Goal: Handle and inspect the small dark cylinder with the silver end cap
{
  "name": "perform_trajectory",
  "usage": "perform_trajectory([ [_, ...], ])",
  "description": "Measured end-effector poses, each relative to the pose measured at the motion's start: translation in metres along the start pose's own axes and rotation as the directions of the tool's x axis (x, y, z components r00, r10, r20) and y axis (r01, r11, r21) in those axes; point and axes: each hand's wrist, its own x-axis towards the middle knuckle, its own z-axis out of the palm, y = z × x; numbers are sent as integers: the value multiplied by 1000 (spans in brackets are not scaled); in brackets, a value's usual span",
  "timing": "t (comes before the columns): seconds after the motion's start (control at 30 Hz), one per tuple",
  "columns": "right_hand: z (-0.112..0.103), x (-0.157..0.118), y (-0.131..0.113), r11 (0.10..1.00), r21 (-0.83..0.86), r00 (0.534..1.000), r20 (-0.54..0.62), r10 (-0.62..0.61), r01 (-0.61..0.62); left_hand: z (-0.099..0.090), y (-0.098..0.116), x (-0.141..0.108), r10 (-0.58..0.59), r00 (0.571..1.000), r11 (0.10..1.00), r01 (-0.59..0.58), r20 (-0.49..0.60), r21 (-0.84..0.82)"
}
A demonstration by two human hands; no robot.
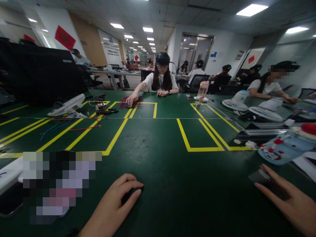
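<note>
My left hand (118, 200) rests on the green table (160, 177), its fingers loosely curved and the thumb apart from them, with nothing visible between. At the right, my right hand (286, 200) has its thumb and fingers around a small dark grey object (260, 177) with a flat end; its exact kind is unclear. Just beyond that hand lies a light blue bottle (278, 148) with red patterns and a red cap. Left of my left hand is a blurred-out, phone-like item (66, 187).
Yellow tape lines (118, 135) mark the table. Across it, a person (160, 75) reaches toward a bundle of red and blue wires (127, 102). Loose wires (56, 126) and a white fan (66, 105) lie left; more fans (234, 101) and metal profiles (264, 132) lie right.
</note>
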Motion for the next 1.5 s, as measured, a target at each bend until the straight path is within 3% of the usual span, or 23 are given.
perform_trajectory([
  [0.07,1,-4,-11,998,-17,995,84,60,-59,1,-1,1,0,1000,1000,0,4,5],
  [0.13,4,-12,-37,998,41,996,83,38,-41,2,0,1,-8,1000,1000,8,6,12],
  [0.2,10,-26,-81,976,218,989,146,-12,-20,6,6,0,-10,1000,999,11,-7,34],
  [0.23,15,-35,-108,938,345,970,241,-46,-41,8,12,-1,-2,1000,999,3,-19,52],
  [0.27,22,-45,-136,871,482,926,364,-102,-93,10,18,-2,18,999,997,-16,-32,69],
  [0.3,30,-54,-164,774,605,846,500,-185,-188,13,25,-2,52,998,996,-48,-43,82],
  [0.37,49,-70,-214,529,709,632,685,-362,-467,17,40,-3,151,987,986,-147,-54,74],
  [0.43,69,-81,-250,300,623,443,750,-491,-722,21,51,-1,258,963,966,-256,-72,38],
  [0.5,87,-86,-268,137,485,338,759,-557,-864,24,55,2,323,939,946,-323,-121,20],
  [0.57,98,-90,-273,71,357,245,760,-601,-931,25,54,5,330,925,943,-332,-191,24],
  [0.63,104,-93,-270,73,264,157,748,-645,-962,27,50,7,320,914,946,-323,-248,32],
  [0.7,106,-95,-267,88,229,108,723,-682,-970,28,47,7,328,901,943,-332,-285,34],
  [0.83,104,-96,-265,32,267,161,670,-725,-963,30,47,5,350,865,929,-371,-358,12],
  [1.13,106,-98,-267,-62,293,226,569,-791,-954,26,57,6,365,846,875,-454,-389,-167],
  [1.37,64,-87,-293,-156,318,284,411,-866,-935,-1,89,14,332,823,860,-465,-461,-210],
  [1.5,42,-76,-309,-209,415,406,472,-783,-886,-19,112,25,297,826,878,-434,-479,-204],
])
